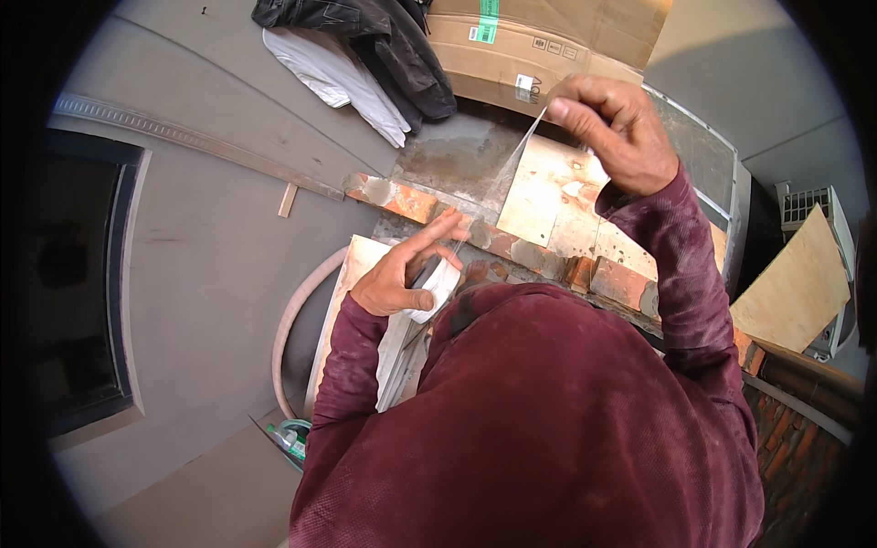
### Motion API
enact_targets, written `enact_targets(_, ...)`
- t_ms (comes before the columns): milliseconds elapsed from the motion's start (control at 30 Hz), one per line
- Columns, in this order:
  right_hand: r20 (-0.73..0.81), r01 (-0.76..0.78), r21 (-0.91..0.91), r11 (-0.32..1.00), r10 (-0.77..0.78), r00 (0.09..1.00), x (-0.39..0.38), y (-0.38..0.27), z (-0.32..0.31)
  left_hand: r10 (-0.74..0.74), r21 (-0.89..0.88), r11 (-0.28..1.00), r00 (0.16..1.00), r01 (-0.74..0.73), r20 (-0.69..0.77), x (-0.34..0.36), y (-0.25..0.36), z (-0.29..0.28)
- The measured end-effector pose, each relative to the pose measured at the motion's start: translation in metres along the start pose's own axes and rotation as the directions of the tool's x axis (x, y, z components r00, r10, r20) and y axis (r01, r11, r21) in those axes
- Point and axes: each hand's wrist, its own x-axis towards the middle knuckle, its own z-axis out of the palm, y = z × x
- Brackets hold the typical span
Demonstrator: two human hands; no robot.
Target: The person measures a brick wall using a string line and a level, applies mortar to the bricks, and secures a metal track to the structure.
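My left hand [402, 274] is curled around a roll of white mesh tape [438, 294], thumb on the near side and fingers reaching over its far side. A thin see-through strip [518, 162] runs from the roll up to my right hand [626, 132]. There, raised at the upper right, thumb and forefinger pinch the strip's end. The strip is pulled taut and narrows to a point at the pinch. Beneath it lie a pale plywood sheet [533, 196] and a row of brick [406, 197] with mortar on it.
A large cardboard box [566, 36] stands at the back, with dark clothing [402, 64] and a white cloth [311, 68] beside it. Grey wall panels and a dark window [82, 274] are at left. A hose [283, 329] curves near a plastic bottle [290, 440]. Another plywood piece [795, 288] leans at right.
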Motion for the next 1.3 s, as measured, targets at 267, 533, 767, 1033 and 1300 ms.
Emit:
enact_targets(267,-0.141,-0.067,-0.389,0.919,0.013,0.99,-0.025,0.074,-0.009,0.232,-0.625,0.713,0.948,-0.319,-0.219,0.016,-0.004,0.053)
enact_targets(533,0.292,-0.049,-0.348,0.936,0.158,0.943,-0.106,0.076,0.087,-0.076,-0.444,0.599,0.505,-0.666,-0.86,0.058,-0.016,-0.006)
enact_targets(767,0.504,0.072,-0.236,0.969,0.059,0.862,-0.095,0.025,0.081,0.224,0.433,0.901,0.838,0.016,-0.498,0.031,-0.09,0.04)
enact_targets(1033,0.25,0.011,-0.343,0.939,0.08,0.965,-0.118,0.046,0.075,0.248,0.443,0.885,0.951,-0.144,-0.186,0.019,-0.082,0.083)
enact_targets(1300,0.193,-0.116,-0.25,0.961,0.167,0.967,-0.212,0.046,0.106,0.078,0.396,0.91,0.884,0.125,-0.46,-0.051,-0.113,0.128)
